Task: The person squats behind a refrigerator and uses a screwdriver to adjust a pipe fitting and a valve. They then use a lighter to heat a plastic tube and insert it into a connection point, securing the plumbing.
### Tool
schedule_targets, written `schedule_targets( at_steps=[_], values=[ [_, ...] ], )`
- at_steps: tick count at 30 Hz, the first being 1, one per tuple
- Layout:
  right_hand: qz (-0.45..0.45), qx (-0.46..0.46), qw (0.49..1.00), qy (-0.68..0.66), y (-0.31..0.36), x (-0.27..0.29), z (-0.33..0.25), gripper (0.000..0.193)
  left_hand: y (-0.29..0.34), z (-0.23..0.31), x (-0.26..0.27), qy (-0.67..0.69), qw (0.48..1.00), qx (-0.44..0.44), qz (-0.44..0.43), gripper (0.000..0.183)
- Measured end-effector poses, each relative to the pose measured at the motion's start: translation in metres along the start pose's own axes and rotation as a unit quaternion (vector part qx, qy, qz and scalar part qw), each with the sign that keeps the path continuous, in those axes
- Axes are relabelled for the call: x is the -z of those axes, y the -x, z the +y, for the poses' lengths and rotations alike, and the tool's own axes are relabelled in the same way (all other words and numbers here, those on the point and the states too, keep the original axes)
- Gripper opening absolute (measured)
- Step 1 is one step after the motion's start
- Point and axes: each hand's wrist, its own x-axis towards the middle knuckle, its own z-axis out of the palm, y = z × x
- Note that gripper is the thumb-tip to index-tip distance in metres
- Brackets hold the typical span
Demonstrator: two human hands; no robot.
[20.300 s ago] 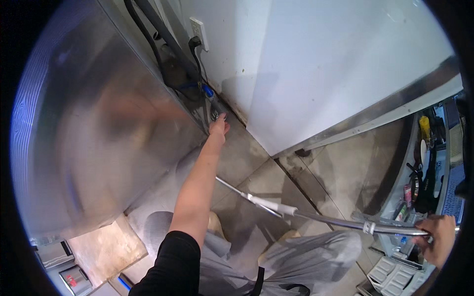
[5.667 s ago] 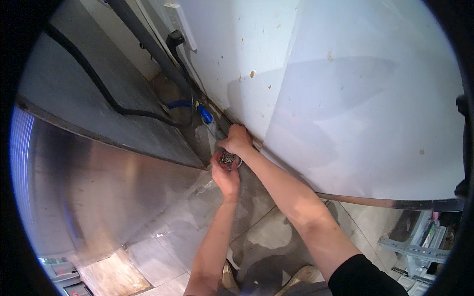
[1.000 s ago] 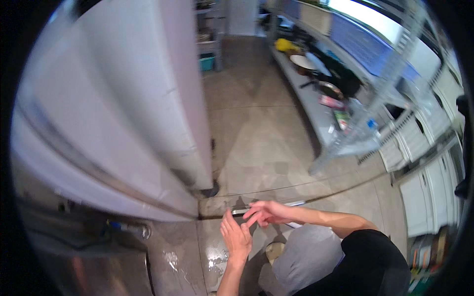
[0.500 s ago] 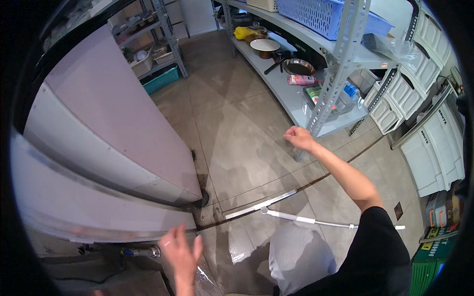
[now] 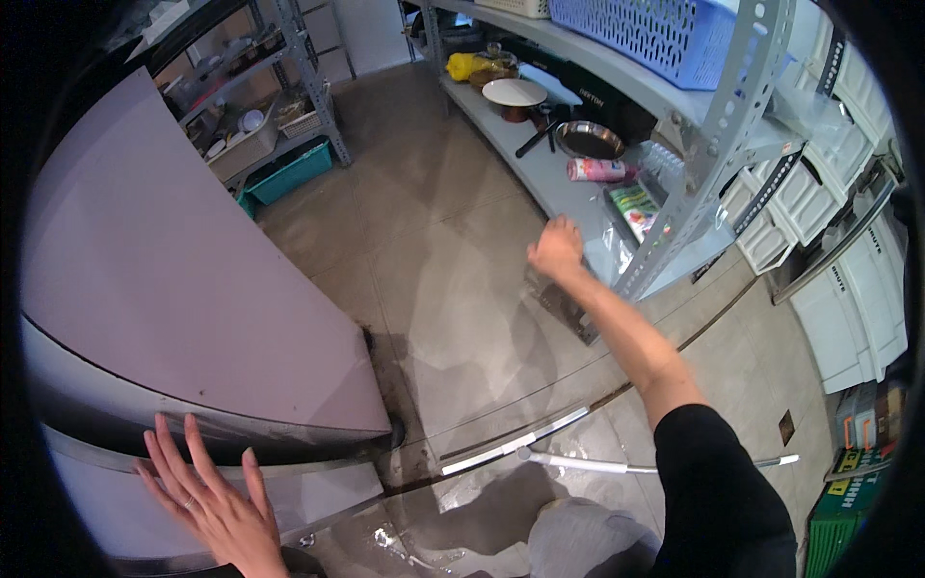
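My left hand (image 5: pixel 217 506), with a ring on one finger, is spread out at the lower left. Its fingertips lie over the gap between a tall pale panel (image 5: pixel 193 270) and the pale lower panel (image 5: pixel 318 493); whether they touch is hard to tell. My right hand (image 5: pixel 559 249) has its fingers curled in at the front edge of the grey metal shelf (image 5: pixel 568 197). What it grips, if anything, is hidden. Below it on the floor lies a floor squeegee (image 5: pixel 515 441), its white and metal handle (image 5: pixel 583 464) stretching right.
On the shelf are a frying pan (image 5: pixel 590 141), a white-topped stand (image 5: pixel 515 92), a pink can (image 5: pixel 595 170) and a yellow bottle (image 5: pixel 464 66). A blue basket (image 5: pixel 646 39) sits above. White bins (image 5: pixel 853 308) and a green crate (image 5: pixel 848 515) stand right. Wet patches (image 5: pixel 390 538) mark the tiles.
My left hand has moved left and spread over the panel gap. My right hand has shifted slightly left and up, to the shelf edge. The view has shifted, and the squeegee lies still.
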Motion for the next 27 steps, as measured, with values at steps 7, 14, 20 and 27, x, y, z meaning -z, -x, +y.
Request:
schedule_targets(
  at_steps=[7,14,20,27],
  values=[
    [-0.203,0.008,0.978,-0.045,-0.011,0.068,0.004,0.071,0.009,-0.008,0.004,0.135,0.991,-0.005,0.013,0.061],
    [-0.198,0.198,0.919,-0.276,0.253,0.05,0.068,0.052,0.071,0.002,0.019,0.401,0.901,-0.126,-0.11,0.067],
    [-0.258,0.151,0.911,-0.283,0.297,0.158,0.141,0.03,0.037,-0.053,0.052,0.459,0.841,-0.266,-0.105,0.067],
    [-0.084,0.097,0.938,-0.322,0.094,0.464,0.075,0.024,-0.057,-0.078,0.2,0.636,0.516,0.126,-0.559,0.04]
  ],
)
